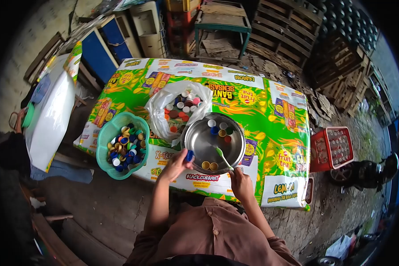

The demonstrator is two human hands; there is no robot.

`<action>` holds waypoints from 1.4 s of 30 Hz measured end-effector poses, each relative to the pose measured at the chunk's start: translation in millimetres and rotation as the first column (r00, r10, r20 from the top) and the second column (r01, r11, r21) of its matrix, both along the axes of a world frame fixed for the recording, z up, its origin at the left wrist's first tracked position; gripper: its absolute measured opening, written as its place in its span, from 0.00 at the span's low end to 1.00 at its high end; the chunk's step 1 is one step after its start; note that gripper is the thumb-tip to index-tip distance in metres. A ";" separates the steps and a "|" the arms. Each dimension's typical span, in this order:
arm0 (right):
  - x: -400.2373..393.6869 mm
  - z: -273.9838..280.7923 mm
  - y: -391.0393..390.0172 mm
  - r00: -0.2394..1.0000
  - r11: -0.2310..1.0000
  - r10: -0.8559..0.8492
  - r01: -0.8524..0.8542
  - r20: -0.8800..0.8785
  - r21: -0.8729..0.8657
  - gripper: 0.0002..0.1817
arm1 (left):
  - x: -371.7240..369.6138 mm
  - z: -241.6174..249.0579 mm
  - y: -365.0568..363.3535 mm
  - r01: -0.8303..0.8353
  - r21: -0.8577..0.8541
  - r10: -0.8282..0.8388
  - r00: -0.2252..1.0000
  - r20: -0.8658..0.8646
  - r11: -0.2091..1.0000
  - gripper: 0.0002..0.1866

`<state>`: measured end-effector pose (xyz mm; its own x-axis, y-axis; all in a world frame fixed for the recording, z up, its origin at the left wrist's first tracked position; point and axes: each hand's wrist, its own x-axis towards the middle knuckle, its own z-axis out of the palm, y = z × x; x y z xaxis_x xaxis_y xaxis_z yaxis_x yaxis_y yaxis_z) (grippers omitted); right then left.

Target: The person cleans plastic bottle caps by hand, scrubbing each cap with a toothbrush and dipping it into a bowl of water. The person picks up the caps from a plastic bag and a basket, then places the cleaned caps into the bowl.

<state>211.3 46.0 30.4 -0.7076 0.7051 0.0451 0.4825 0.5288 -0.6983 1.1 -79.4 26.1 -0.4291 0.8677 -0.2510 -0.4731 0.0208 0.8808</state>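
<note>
Between the fingers of my left hand [177, 166] is a blue bottle cap [189, 155], held at the left rim of a round steel bowl [200, 145]. My right hand [242, 184] grips what looks like a white and green toothbrush [225, 158], its green end reaching over the bowl. Inside the bowl lie several caps in white, blue, green and red, plus two gold caps [209, 166] near its front. A crumpled clear plastic bag [157, 115] behind the bowl contains white, red and brown caps. On the left, a green basket [103, 153] holds many mixed caps.
A printed green and white sheet [248, 97] covers the table. Right of it stands a red crate [317, 150], with a motorbike [368, 172] beyond. Wooden pallets [288, 29] and a small table [221, 20] are behind. Another person [17, 150] is at the far left.
</note>
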 end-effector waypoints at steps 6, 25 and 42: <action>6.2 -10.5 7.7 1.000 0.999 0.004 -0.003 0.022 -0.049 0.10 | -69.6 15.8 -92.0 -0.674 -0.019 0.354 0.411 -0.840 0.739 0.13; 22.9 3.5 17.8 0.995 0.993 -0.094 0.091 -0.044 -0.073 0.10 | 30.4 -7.7 70.0 -0.156 -0.679 -0.662 0.151 -0.734 0.718 0.08; 20.4 6.6 14.2 0.991 0.993 -0.116 0.114 -0.059 -0.034 0.11 | 3.4 -15.3 67.0 0.322 -0.703 -0.770 0.351 -0.533 0.634 0.10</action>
